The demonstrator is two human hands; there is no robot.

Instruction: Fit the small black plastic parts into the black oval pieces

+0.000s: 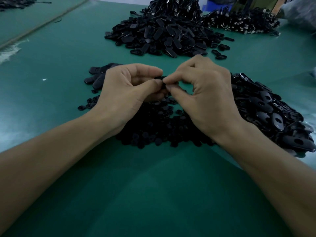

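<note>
Black oval piece (161,77) is held edge-on above the surface (153,189), mid-frame, between the two hands. Only a thin dark sliver of it shows.

Left hand (130,88): thumb and forefinger clamp the piece, remaining fingers curled beneath it. Right hand (203,94): thumb and forefinger tips pinch the same piece from the other side, touching the left thumb tip. We cannot tell whether a small part sits under the right fingertips.

Directly below the hands we note a spread of small black parts (153,129) lying loose on the green surface, partly in the hands' shadow. Just right of the right wrist is a heap of oval pieces (266,110), several showing a keyhole-shaped opening. Behind the left hand lie a few more oval pieces, a flat cluster (96,75).

Farther back, well apart from the hands, is a large mound of black pieces (160,33). To its right is a second pile (242,23) with pale metallic glints. A blue bin (216,5) stands at the far edge.
</note>
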